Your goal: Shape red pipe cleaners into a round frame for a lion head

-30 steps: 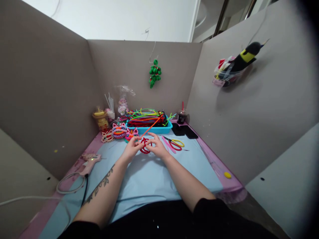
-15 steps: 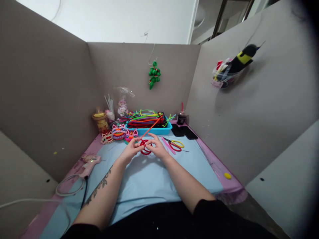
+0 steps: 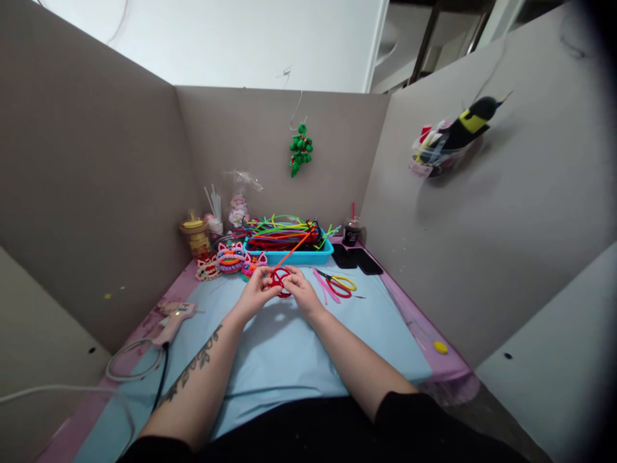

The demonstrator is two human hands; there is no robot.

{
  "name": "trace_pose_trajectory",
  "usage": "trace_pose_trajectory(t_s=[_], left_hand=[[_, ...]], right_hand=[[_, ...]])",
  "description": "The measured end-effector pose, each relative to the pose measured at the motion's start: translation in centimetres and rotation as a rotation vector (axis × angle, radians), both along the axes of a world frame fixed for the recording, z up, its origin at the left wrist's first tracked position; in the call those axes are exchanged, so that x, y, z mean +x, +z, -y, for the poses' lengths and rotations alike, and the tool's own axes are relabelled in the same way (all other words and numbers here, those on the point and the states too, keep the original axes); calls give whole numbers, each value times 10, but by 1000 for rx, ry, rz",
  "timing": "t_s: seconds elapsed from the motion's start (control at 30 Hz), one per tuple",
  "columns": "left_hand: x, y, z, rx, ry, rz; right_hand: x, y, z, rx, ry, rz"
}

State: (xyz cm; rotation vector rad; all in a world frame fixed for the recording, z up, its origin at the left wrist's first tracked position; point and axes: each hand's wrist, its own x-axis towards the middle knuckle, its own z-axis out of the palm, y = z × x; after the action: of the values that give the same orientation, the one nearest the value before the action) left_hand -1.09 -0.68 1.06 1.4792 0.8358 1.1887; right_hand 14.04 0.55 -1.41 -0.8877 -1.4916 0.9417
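A round red pipe-cleaner piece (image 3: 281,276) is held up above the blue cloth, between my two hands. My left hand (image 3: 256,290) pinches its left side, and my right hand (image 3: 299,290) grips its right side with thumb and fingers. An orange pipe cleaner (image 3: 293,249) slants up and to the right from the red piece, near the left fingertips. Where it joins the red piece is hidden by the fingers.
Behind the hands sits a blue tray (image 3: 308,257) of colourful pipe cleaners. Scissors (image 3: 343,284) and pink strips (image 3: 326,286) lie right, near dark phones (image 3: 365,261). Fuzzy animal-face pieces (image 3: 231,258) and a glue gun (image 3: 169,325) are left.
My right fingers, raised and spread before, have come down and closed round the right side of the red piece. The view has shifted slightly.
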Motion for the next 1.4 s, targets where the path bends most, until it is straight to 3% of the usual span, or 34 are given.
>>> trace_pose_trajectory(t_s=[0.3, 0.57, 0.73, 0.83, 0.93, 1.1, 1.27, 1.4], left_hand=[[6, 3, 6, 78, 87, -54], [7, -2, 1, 123, 137, -110], [3, -5, -4, 166, 169, -161], [-1, -8, -6, 199, 152, -235], [-4, -11, -5, 216, 72, -300], [-5, -14, -4, 303, 43, -425], [-6, -14, -7, 416, 259, -412], [-3, -16, -7, 371, 367, -420]], right_hand=[[-9, 2, 6, -28, -25, -57], [-12, -2, 5, -44, -77, -108], [-6, 1, 4, -19, -177, -29], [5, 9, 5, 95, -216, 98], [16, 16, 5, 226, -148, 311], [20, 13, 1, 188, 11, 454], [16, 5, -9, 73, -63, 236], [11, -1, -16, -55, -64, -93]])
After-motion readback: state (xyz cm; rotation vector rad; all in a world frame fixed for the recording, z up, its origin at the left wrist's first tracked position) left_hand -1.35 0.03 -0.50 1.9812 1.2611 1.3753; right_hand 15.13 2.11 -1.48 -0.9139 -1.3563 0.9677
